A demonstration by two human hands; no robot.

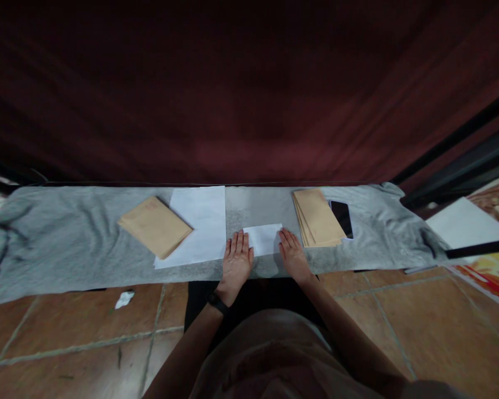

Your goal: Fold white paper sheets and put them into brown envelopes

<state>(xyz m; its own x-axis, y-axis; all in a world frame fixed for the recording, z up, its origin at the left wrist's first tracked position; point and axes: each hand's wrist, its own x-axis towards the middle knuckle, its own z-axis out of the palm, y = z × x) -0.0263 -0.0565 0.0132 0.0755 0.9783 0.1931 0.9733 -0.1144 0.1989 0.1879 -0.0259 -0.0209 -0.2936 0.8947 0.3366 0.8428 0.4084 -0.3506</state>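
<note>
A small folded white paper (264,238) lies on the grey cloth (66,244) in front of me. My left hand (237,259) rests flat at the paper's left edge, fingers stretched out. My right hand (293,253) lies flat at its right edge, fingers extended. Neither hand grips anything. A black band sits on my left wrist.
A brown envelope stack (154,225) lies left on a sheet of white paper (199,221). Another brown envelope stack (317,217) sits right, beside a black phone (341,217). More white paper (463,223) lies far right. Dark red curtain behind; tiled floor with a paper scrap (123,299).
</note>
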